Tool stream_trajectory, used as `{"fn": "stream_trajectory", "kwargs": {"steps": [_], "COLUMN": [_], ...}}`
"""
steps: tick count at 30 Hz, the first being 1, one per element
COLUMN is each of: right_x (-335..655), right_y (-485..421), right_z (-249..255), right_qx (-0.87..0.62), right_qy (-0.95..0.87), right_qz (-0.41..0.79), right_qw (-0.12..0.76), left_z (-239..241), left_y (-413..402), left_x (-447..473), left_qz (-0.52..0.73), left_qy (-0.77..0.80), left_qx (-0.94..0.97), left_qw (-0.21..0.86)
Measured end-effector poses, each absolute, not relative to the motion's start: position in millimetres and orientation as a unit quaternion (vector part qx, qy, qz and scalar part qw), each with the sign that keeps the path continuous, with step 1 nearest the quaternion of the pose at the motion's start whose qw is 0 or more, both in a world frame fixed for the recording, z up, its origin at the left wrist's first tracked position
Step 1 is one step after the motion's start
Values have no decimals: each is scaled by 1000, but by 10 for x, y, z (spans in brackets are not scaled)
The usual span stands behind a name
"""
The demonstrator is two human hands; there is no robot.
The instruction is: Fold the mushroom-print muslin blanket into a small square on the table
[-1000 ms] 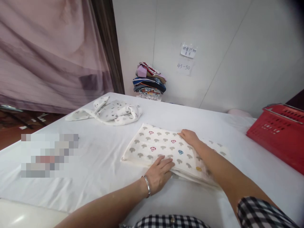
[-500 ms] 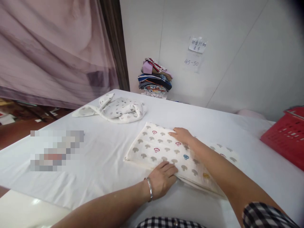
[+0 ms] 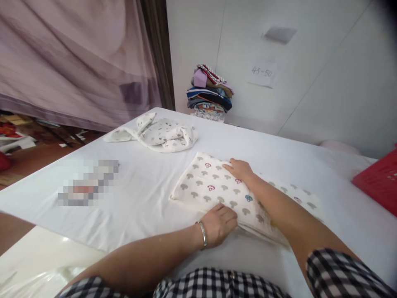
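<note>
A cream cloth printed with grey, red and blue mushrooms (image 3: 214, 180) lies folded in layers on the white-covered table (image 3: 139, 182). My left hand (image 3: 219, 225), with a silver bangle at the wrist, is closed on the cloth's near edge, its fingers curled over the top. At the far edge, my right hand (image 3: 240, 169) grips the same cloth with bent fingers. My right forearm crosses over the cloth and hides part of its right side, where more mushroom print shows beyond the arm.
Toward the back left lies a crumpled white printed cloth (image 3: 167, 134). A blurred-out object (image 3: 89, 184) rests on the left of the table. A red plastic basket (image 3: 378, 178) stands at the right edge. Stacked folded fabrics (image 3: 209, 93) sit by the wall behind.
The view has tilted down and shifted left, so everything sits a little higher and farther right. Both hands stay at the same places on the mushroom-print cloth.
</note>
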State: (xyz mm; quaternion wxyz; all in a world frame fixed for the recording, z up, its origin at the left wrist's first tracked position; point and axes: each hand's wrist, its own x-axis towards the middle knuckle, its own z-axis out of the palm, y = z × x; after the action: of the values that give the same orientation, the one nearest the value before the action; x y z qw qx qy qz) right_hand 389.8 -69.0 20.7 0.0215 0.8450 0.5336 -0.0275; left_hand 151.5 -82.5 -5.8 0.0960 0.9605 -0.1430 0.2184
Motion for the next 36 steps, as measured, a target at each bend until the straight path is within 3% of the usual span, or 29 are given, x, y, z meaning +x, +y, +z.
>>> {"fn": "stream_trajectory", "kwargs": {"steps": [6,15,25,30,36], "right_x": [4057,4790,4857,5016,4933], "right_y": [-997,-2556,-2621,-2711,-2759], "right_z": [275,310,297,286,280], "right_qx": [850,925,934,940,924], "right_qy": [524,376,348,332,381], "right_qz": [-56,-45,-25,-21,16], "right_qw": [20,44,73,80,-27], "left_z": [-88,-56,41,41,89], "left_y": [-821,-834,-1175,-1230,-1070], "left_x": [1535,1559,1892,1941,1893], "left_qz": [214,214,184,165,201], "left_qy": [-120,-140,-142,-129,-101], "left_qx": [965,966,973,976,954], "left_qw": [92,46,-1,62,196]}}
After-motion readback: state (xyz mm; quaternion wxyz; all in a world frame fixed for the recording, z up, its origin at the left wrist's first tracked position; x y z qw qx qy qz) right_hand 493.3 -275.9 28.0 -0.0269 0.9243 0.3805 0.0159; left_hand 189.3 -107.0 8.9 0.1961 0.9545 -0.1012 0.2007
